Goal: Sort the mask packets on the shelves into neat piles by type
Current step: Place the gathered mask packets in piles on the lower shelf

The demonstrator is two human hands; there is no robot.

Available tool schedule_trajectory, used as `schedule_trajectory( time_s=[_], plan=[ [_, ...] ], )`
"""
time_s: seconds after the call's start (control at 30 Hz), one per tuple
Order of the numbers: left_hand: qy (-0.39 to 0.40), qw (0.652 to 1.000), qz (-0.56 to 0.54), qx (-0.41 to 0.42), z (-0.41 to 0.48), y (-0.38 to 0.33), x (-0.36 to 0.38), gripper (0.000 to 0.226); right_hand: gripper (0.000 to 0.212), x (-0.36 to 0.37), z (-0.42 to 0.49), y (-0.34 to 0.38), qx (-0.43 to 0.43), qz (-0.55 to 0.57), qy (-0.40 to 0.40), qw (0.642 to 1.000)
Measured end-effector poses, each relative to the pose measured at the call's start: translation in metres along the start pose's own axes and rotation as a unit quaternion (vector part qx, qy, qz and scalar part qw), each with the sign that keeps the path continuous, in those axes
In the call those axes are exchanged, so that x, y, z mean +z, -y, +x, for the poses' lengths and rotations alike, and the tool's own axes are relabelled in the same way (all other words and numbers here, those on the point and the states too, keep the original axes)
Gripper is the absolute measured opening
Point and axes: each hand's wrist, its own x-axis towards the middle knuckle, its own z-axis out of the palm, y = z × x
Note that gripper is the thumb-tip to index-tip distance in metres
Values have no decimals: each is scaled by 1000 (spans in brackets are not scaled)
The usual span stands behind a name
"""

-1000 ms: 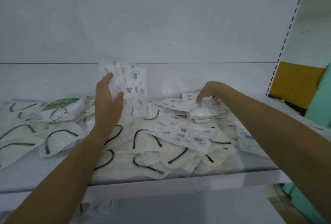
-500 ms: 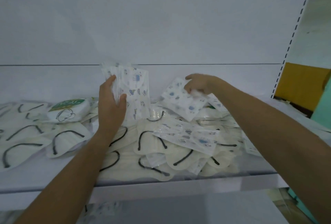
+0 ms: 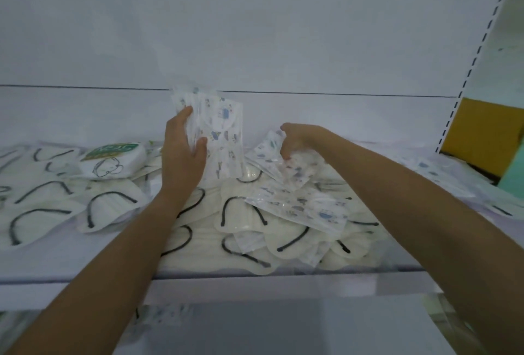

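Mask packets (image 3: 243, 221) lie heaped on the shelf (image 3: 56, 269). The left hand (image 3: 181, 156) holds a printed bunch (image 3: 222, 139) upright over the shelf, grip curled round it. The right hand (image 3: 300, 139) pinches one printed packet (image 3: 270, 153) in its grip, just over the shelf.

Behind the fingers (image 3: 187, 113) rose a white back panel (image 3: 255, 28), crossed by a thin dark seam (image 3: 340, 94) about level with them. Well to their right ran a slotted upright (image 3: 479, 51), with a pale wall (image 3: 507, 28), a yellow board (image 3: 487, 133) and a teal surface (image 3: 514, 176) past it. Below them lay the white shelf lip (image 3: 255, 283) and a dim lower shelf (image 3: 269, 326). The light was dull and bluish.
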Motion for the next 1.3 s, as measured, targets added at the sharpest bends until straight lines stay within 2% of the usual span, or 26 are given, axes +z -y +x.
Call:
schedule_trajectory(
  time_s=[0.07,0.1,0.17,0.2,0.3,0.37,0.4,0.47,0.53,0.67,0.8,0.87,0.9,0.97,1.07,1.2,1.3],
  plan=[
    [3,1000,1,2,0,0,0,53,65,-18,-5,-6,5,96,12,995],
    [3,1000,3,3,0,0,0,53,53,-31,-12,-10,-7,153,15,988],
    [2,1000,6,3,0,0,-1,53,27,-64,-24,-31,-49,240,-23,969],
    [1,1000,8,1,0,-1,-1,53,25,-79,-31,-46,-56,261,-51,962],
    [2,1000,6,-4,2,-3,-1,54,17,-91,-48,-96,50,268,-58,960],
    [4,1000,7,4,2,-6,-1,54,6,-73,-45,-128,161,248,-8,955],
    [2,1000,9,9,2,-9,-1,53,7,-62,-44,-140,195,215,-3,957],
    [-5,1000,8,12,3,-14,-2,53,39,-45,-43,-152,214,154,3,965],
    [-4,1000,10,21,7,-20,-4,53,56,-38,-47,-151,214,163,1,963],
    [23,997,30,62,24,-35,-5,52,52,-42,-46,-150,194,207,-3,959],
    [56,995,35,71,39,-50,4,54,45,-44,-45,-143,160,145,-80,973],
    [71,996,29,55,42,-56,10,55,51,-46,-42,-146,137,173,-118,968],
    [80,995,29,46,44,-57,12,55,46,-49,-42,-149,126,201,-131,962],
    [102,994,33,34,47,-57,13,55,16,-58,-50,-151,118,261,-156,945],
    [124,991,47,-5,53,-56,8,55,20,-74,-54,-165,102,392,-149,902],
    [167,981,90,-31,58,-61,7,58,19,-81,-67,-165,35,586,-71,807],
    [181,981,34,-54,50,-78,20,57,19,-73,-77,-141,-29,679,-4,734]
  ],
)
